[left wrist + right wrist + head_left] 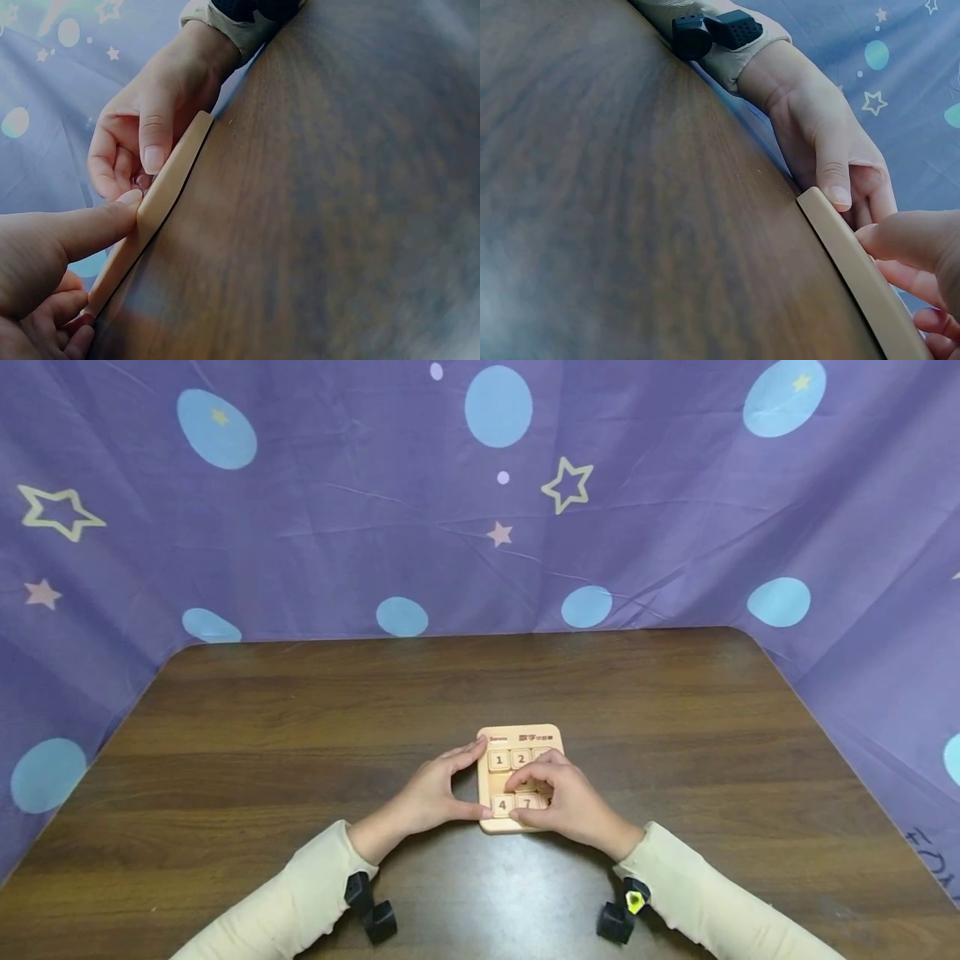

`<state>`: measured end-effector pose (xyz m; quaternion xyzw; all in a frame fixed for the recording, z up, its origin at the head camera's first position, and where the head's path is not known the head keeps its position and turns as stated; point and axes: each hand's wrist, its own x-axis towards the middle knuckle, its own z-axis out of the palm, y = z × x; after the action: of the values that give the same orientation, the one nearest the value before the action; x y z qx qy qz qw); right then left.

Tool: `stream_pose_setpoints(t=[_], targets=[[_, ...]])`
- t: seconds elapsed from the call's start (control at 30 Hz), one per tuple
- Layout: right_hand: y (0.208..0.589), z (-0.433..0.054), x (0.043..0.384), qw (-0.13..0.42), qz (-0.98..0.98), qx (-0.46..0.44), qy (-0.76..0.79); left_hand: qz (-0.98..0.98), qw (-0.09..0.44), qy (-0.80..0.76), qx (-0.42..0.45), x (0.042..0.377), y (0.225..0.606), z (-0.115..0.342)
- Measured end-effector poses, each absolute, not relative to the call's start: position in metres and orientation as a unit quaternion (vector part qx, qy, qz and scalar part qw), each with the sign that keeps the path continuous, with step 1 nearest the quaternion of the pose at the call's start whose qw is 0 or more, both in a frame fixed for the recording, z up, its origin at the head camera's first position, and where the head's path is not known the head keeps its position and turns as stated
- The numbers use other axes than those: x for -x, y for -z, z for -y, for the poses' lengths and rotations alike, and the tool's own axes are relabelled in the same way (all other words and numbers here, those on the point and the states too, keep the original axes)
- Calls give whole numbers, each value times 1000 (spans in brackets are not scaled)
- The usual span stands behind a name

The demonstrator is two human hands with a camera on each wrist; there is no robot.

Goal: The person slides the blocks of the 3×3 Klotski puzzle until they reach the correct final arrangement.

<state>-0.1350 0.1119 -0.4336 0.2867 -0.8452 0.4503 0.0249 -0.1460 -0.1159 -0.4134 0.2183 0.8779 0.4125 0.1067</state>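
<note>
A wooden number sliding puzzle (517,732) lies flat on the table, with tiles 1, 2, 4 and 7 readable and a bare slot at the left of its middle row. My left hand (431,793) holds its left edge, index finger near the top corner and thumb by tile 4 (502,806). My right hand (577,802) reaches over the right side, its bent index finger in the middle row and thumb at the lower edge of tile 7 (527,802). It covers the right-hand tiles. Both wrist views show the puzzle's frame (174,174) edge-on.
The brown wooden table (300,718) spreads around the puzzle. Behind it hangs a purple curtain (360,468) with stars and blue ovals. Black devices (371,910) are strapped at both cream-sleeved wrists.
</note>
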Motion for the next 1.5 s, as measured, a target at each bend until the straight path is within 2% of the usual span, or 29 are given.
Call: stream_pose_setpoints(t=[0.27, 1.5], targets=[[434, -111, 135, 17, 846, -283, -452, -879, 108, -407, -223, 146, 415, 117], [433, -103, 149, 60, 859, -241, -448, -880, 104, -400, -233, 148, 416, 118]])
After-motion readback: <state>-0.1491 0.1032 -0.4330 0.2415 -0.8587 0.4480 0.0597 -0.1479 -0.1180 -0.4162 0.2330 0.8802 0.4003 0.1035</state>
